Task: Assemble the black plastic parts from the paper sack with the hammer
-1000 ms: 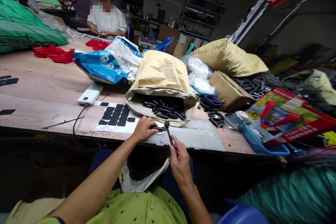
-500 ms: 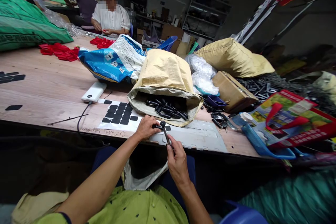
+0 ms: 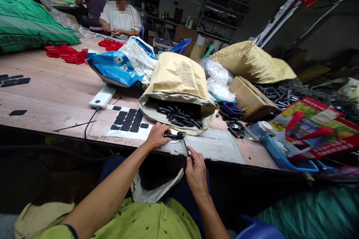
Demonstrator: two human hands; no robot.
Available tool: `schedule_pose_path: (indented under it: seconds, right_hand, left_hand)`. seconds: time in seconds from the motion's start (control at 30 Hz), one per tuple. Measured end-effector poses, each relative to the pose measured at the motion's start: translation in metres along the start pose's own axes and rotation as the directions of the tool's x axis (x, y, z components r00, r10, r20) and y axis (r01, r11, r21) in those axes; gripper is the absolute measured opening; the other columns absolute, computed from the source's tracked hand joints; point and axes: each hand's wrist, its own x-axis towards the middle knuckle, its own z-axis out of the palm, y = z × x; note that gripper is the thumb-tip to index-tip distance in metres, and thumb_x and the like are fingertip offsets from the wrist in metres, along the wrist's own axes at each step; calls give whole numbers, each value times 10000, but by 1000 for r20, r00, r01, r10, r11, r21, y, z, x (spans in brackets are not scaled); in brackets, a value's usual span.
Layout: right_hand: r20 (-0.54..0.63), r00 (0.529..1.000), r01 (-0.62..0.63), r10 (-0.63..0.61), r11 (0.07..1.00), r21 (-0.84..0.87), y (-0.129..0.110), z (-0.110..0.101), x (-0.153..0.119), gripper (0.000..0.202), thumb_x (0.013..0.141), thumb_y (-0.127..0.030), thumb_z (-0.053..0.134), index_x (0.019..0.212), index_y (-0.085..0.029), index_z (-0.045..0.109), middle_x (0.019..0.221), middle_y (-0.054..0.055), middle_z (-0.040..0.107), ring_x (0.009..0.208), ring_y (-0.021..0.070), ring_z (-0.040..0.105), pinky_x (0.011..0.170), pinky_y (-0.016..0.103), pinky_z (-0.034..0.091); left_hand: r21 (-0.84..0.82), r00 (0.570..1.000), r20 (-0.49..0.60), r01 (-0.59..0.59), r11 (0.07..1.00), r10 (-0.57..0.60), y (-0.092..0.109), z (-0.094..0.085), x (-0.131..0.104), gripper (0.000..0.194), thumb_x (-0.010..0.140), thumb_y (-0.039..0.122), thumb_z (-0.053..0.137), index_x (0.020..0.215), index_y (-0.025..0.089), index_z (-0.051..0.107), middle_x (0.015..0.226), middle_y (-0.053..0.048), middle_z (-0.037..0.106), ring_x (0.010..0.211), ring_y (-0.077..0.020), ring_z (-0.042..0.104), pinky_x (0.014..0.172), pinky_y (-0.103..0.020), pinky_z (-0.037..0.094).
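My left hand (image 3: 157,136) is closed at the table's front edge around one end of a black rod-shaped part (image 3: 173,135). This part lies level and points right, with a dark round joint and a small yellowish tip at its far end. My right hand (image 3: 195,167), lower and to the right, is closed on a thin shiny metal rod (image 3: 185,145). The rod slants up to meet the joint; whether the two are fixed together I cannot tell. Just behind my hands, a yellow woven sack (image 3: 179,74) lies with its mouth facing me and several black pieces (image 3: 182,116) inside.
Black pads (image 3: 127,120) lie in rows on a white sheet left of my hands. Farther left is a white power bank (image 3: 102,97) with a cable. On the right are a cardboard box (image 3: 252,97), a blue tray (image 3: 288,158) and a colourful bag (image 3: 311,130). Two people sit behind.
The black part's joint end has swung right and now shows its yellowish tip. My right hand has shifted slightly right and down with the metal rod. My left hand stays nearly in place.
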Motion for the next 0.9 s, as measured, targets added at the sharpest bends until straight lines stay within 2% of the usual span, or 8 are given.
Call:
schedule_pose_path:
  seconds: [0.13,0.23,0.37,0.53,0.7,0.8,0.9]
  right_hand:
    - [49,998,-26,33,992,-124,4,-1,-5,454,908,-214,477,1323,-163,653,1013,109,647,943,227,656,921,371,531]
    - [112,993,-11,29,987,-158,1,-2,-7,474,928,-229,470,1378,-173,609,1153,127,685,1067,246,660,992,384,508]
    - [170,983,-41,69,986,-159,-4,-4,-7,490,947,-231,456,1422,-184,568,1320,110,666,1186,252,647,1037,379,491]
    - [177,979,-62,105,970,-234,-8,-4,-7,487,970,-244,443,1445,-216,548,1294,95,688,1137,247,683,964,340,525]
    - [177,974,-74,143,934,-349,-10,1,-7,510,996,-263,418,1499,-223,483,1152,110,745,958,246,736,781,289,543]
    - [185,974,-51,130,923,-381,-10,4,-8,516,1000,-243,408,1511,-201,465,1117,119,751,935,237,736,764,264,524]
    - [187,975,-44,124,923,-381,-10,4,-8,513,1001,-222,410,1509,-191,467,1120,123,748,947,229,732,788,252,513]
  left_hand:
    - [-7,1000,-12,6,1000,-6,-2,1,0,200,708,236,749,898,242,688,939,0,675,976,-234,516,869,-359,400]
    - [-15,1000,-23,2,1000,-2,-2,1,0,200,710,234,747,899,237,681,945,-4,677,976,-237,515,867,-361,400]
    - [-21,1000,-28,-8,1000,8,-2,1,-1,207,706,239,759,897,232,680,939,-2,679,964,-237,509,864,-361,399]
    - [-24,999,-31,-28,999,27,-4,2,-1,200,715,281,778,888,229,692,933,-7,685,956,-234,510,867,-360,396]
    - [-42,992,-74,-103,994,99,-1,-1,-2,156,813,365,726,846,214,705,908,-25,706,954,-238,520,873,-374,385]
    - [-79,978,-125,-179,981,168,10,-8,-14,163,859,366,683,872,205,702,885,-34,699,938,-233,539,873,-372,392]
    - [-202,970,-37,-243,949,241,25,-11,-44,178,910,357,618,982,209,685,924,-33,697,888,-196,589,836,-323,433]
